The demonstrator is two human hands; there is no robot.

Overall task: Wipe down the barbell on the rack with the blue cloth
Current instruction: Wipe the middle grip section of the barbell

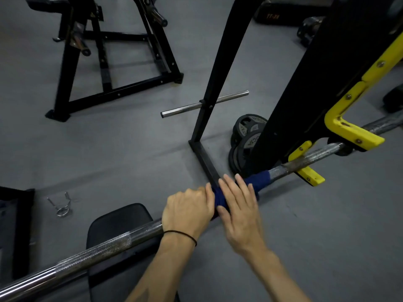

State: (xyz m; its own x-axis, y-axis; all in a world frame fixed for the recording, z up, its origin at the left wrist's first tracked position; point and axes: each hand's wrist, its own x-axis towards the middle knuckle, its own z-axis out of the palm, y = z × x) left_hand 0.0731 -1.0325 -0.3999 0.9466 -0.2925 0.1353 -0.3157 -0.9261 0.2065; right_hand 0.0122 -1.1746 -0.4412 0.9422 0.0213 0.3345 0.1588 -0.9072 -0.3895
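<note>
Chrome, knurled in patches, runs closest to me: the barbell [91, 251] crosses the view from lower left to upper right, above the black bench pad [122, 219]. My hands meet on it at mid-length. My left hand [188, 209] curls over the bar, gripping it just beside the blue cloth [256, 180]; I judge it steadies the bar while the other works. My right hand [238, 203] lies flat, fingers straight and slightly spread, pressing the cloth against the steel so the fabric hugs the shaft. The cloth is wrapped around the bar, from under my right palm toward the rack, ending where bare, speckled metal resumes.

Beyond that, the bar rests in the yellow hook [349, 129] of the rack [305, 83], which keeps it from rolling as I rub. Weight plates [246, 140] lean at the upright's foot. A spring collar [62, 207] lies on the grey floor to the left, and farther off stands another black frame [113, 62]. The stretch near the hook looks rustiest, so I'd expect it needs firmer passes.
</note>
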